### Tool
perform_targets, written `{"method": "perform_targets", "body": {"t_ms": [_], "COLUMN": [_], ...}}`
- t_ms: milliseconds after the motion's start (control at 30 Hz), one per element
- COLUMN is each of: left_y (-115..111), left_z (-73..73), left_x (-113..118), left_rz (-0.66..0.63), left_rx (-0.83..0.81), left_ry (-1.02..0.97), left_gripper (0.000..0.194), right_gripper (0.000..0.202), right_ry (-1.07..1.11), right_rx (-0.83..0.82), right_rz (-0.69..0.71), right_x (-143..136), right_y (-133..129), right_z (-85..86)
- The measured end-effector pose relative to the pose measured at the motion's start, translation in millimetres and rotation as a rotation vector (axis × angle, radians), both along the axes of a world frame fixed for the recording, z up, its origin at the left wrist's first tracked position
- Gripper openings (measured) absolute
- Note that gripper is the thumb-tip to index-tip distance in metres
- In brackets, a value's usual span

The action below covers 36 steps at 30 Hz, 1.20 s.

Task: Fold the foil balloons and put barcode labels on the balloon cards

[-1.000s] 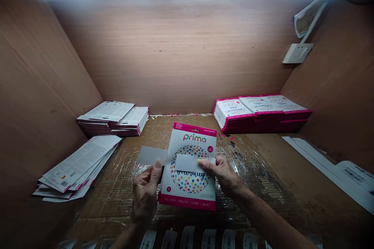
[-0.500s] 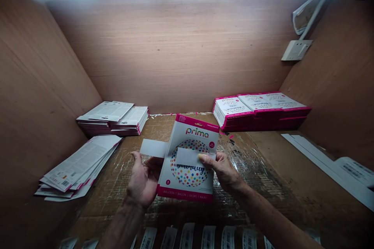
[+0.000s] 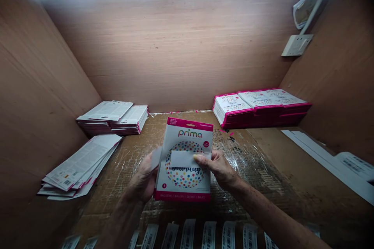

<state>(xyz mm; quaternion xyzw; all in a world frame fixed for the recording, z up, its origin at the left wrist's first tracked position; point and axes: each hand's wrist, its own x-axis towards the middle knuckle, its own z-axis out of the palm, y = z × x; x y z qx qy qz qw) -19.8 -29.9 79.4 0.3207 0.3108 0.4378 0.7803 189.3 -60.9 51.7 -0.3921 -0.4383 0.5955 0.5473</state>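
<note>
Here's the white-and-pink rectangular cardboard balloon pack, above the brown cardboard worktop, face to camera, long axis running away, header farthest; right hand pinches it, thumb over a white paper strip; left hand at its edge, fingers hidden, grip unclear.

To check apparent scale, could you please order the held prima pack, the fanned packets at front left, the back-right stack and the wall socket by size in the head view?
1. Held prima pack
2. Fanned packets and back-right stack: too alike to rank
3. Wall socket
</note>
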Motion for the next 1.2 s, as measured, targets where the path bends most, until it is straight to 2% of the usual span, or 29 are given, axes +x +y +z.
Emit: {"method": "perform_targets", "body": {"t_ms": [133,300,567,667,767,900,1067,1200], "left_y": [-5,-1,1,1,2,2,0,0], "left_z": [-2.0,-3.0,2.7,4.7,7.2,4.7,1.1,7.6], "left_x": [7,-3,-2,-1,-3,-1,1,-3], "left_rz": [-0.048,-0.144,-0.139,-0.186,-0.235,-0.194,-0.192,-0.277], "left_rx": [0.039,0.066,0.128,0.125,0.134,0.159,0.144,0.13], "left_ry": [0.115,0.049,0.18,0.202,0.206,0.191,0.208,0.208], "left_gripper": [0.043,0.036,0.033,0.032,0.031,0.033,0.03,0.027], "right_gripper": [0.038,0.031,0.027,0.029,0.031,0.035,0.034,0.032], "right_ry": [0.007,-0.048,-0.087,-0.072,-0.121,-0.131,-0.073,-0.09], "right_rx": [-0.043,-0.013,0.028,0.015,0.022,0.013,0.006,-0.009], "right_rz": [0.015,0.017,0.012,0.026,-0.03,-0.091,-0.036,-0.024], "right_x": [1,6,8,8,9,8,8,9], "right_y": [-1,1,2,-1,-3,-3,-3,-2], "right_z": [-2.3,-5.5,-8.4,-7.2,-5.7,-3.5,-4.5,-4.4]}}
